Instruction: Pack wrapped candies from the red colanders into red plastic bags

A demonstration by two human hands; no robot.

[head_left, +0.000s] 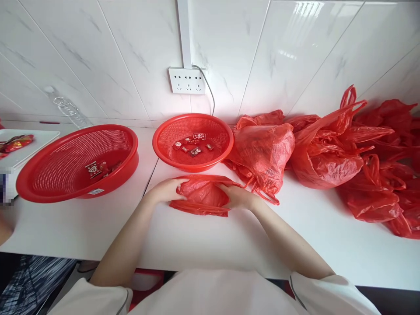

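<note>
A thin red plastic bag point(203, 210) is spread at the mouth just above the white tabletop, in front of the middle basket. My left hand point(166, 191) grips its left rim, thumb inside the opening and the other fingers mostly hidden behind the film. On the opposite side, my right hand point(239, 196) has hold of the right rim, its fingertips partly inside the bag. No contents show through the bag's mouth. Just beyond stands a round red plastic basket point(160, 151) with several small wrapped snacks point(196, 151) on its bottom.
A larger red basket point(42, 186) with a few wrapped snacks tilts at the left. Filled red bags point(267, 148) crowd the right side. Behind are a clear bottle point(70, 109) and a wall socket panel point(187, 81). A white tray point(42, 139) and another person's arm point(5, 227) are far left.
</note>
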